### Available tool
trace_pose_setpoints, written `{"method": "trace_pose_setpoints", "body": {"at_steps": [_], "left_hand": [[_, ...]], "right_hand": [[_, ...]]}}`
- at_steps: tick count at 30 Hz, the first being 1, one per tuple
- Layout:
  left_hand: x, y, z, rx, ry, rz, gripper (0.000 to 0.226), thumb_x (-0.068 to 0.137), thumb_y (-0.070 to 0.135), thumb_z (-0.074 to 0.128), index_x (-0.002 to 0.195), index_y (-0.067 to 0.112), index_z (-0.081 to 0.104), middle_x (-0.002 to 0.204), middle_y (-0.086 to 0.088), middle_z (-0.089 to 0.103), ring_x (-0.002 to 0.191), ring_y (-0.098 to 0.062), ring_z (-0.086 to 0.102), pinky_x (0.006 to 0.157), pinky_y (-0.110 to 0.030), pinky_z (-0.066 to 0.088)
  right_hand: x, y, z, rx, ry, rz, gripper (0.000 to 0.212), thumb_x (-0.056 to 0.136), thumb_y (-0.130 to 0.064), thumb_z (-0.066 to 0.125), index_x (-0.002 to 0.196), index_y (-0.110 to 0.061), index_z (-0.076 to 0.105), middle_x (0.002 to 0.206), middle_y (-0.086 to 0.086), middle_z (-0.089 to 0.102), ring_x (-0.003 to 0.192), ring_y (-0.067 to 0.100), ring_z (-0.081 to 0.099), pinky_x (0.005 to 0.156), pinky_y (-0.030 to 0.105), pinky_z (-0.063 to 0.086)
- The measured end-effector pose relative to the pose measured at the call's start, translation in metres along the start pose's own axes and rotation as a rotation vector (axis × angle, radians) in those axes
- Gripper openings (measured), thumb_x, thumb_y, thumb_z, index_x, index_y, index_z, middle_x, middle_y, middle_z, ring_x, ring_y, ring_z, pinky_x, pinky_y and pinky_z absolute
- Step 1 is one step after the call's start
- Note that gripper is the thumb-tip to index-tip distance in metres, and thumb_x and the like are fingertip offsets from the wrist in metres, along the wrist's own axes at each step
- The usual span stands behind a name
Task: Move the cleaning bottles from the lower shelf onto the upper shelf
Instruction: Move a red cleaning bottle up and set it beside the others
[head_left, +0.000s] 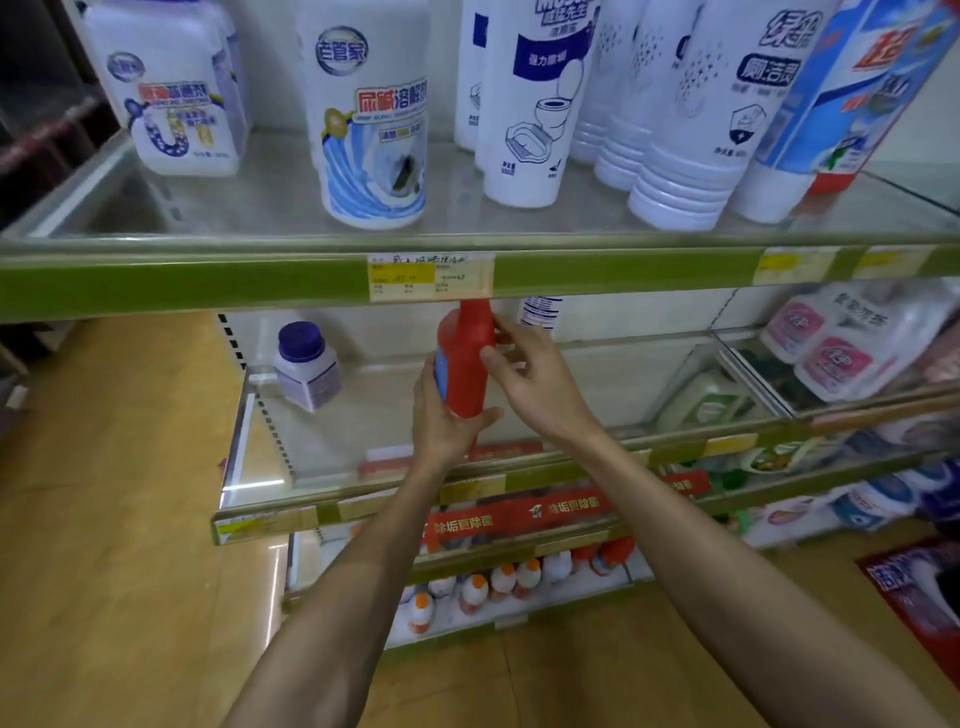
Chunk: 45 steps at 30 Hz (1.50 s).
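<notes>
A red cleaning bottle (465, 358) with a blue label is held upright in the gap between the two shelves, its top hidden behind the upper shelf's green front rail (208, 283). My left hand (441, 421) grips its base from below. My right hand (530, 374) grips its right side. On the lower glass shelf (322, 441) stands a white jar with a purple cap (305, 366), and a white bottle (540, 312) shows behind the red one. The upper shelf (260, 208) carries several white cleaning bottles (371, 114).
A blue and red bottle (852, 93) leans at the upper shelf's right end. White refill pouches (841, 343) fill the compartment to the right. Lower shelves hold red banners and orange-capped bottles (498, 582). Tan floor lies to the left.
</notes>
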<state>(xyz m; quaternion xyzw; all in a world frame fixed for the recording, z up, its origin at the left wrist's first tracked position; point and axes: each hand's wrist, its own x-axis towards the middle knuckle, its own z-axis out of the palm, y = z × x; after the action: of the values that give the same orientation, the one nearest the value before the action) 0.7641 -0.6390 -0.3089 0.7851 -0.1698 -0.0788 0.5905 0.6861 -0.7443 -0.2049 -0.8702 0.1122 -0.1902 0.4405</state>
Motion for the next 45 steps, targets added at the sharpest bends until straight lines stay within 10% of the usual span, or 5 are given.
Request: {"method": "trace_pose_setpoints", "body": {"at_steps": [4,15,26,37,45], "left_hand": [[-0.006,0.002,-0.001,0.009,0.023,-0.015,0.104,0.067,0.033,0.091,0.152,0.023,0.032,0.137,-0.006,0.042,0.112,-0.013,0.049,0.098,-0.030,0.044],[-0.028,0.018,-0.051,-0.547,0.017,-0.169,0.048,0.083,0.025,0.078,0.127,0.020,0.059,0.113,-0.004,0.075,0.098,-0.024,0.075,0.087,-0.046,0.060],[-0.122,0.028,-0.029,-0.439,-0.390,-0.239,0.089,0.056,0.074,0.079,0.119,0.013,0.066,0.108,-0.015,0.077,0.097,-0.036,0.074,0.088,-0.048,0.059],[-0.148,0.076,0.020,-0.522,-0.537,-0.236,0.087,0.064,0.079,0.071,0.119,0.012,0.071,0.116,-0.027,0.071,0.107,-0.049,0.067,0.099,-0.068,0.047],[-0.140,0.185,0.056,-0.607,-0.597,-0.024,0.076,0.066,0.076,0.072,0.114,0.017,0.075,0.119,-0.022,0.071,0.106,-0.042,0.069,0.096,-0.058,0.052]], "right_hand": [[-0.009,0.001,-0.013,-0.005,-0.021,0.060,0.042,0.101,-0.028,0.056,0.139,-0.010,0.054,0.135,0.005,0.058,0.102,0.006,0.057,0.078,0.004,0.041],[-0.021,0.012,-0.022,0.064,-0.049,0.211,0.040,0.100,-0.035,0.057,0.132,-0.012,0.057,0.126,0.002,0.063,0.108,0.015,0.061,0.077,0.018,0.043],[-0.051,-0.003,-0.026,0.240,-0.081,0.226,0.046,0.095,-0.050,0.058,0.129,-0.019,0.059,0.125,-0.001,0.065,0.106,0.007,0.061,0.085,0.015,0.043],[-0.096,-0.013,-0.094,0.069,0.234,0.142,0.050,0.091,-0.065,0.053,0.089,-0.018,0.070,0.076,-0.003,0.073,0.071,0.011,0.069,0.071,0.037,0.057],[-0.087,-0.068,-0.196,-0.005,0.482,-0.052,0.059,0.097,-0.054,0.053,0.052,-0.019,0.036,0.044,-0.011,0.038,0.046,0.005,0.034,0.051,0.023,0.027]]}}
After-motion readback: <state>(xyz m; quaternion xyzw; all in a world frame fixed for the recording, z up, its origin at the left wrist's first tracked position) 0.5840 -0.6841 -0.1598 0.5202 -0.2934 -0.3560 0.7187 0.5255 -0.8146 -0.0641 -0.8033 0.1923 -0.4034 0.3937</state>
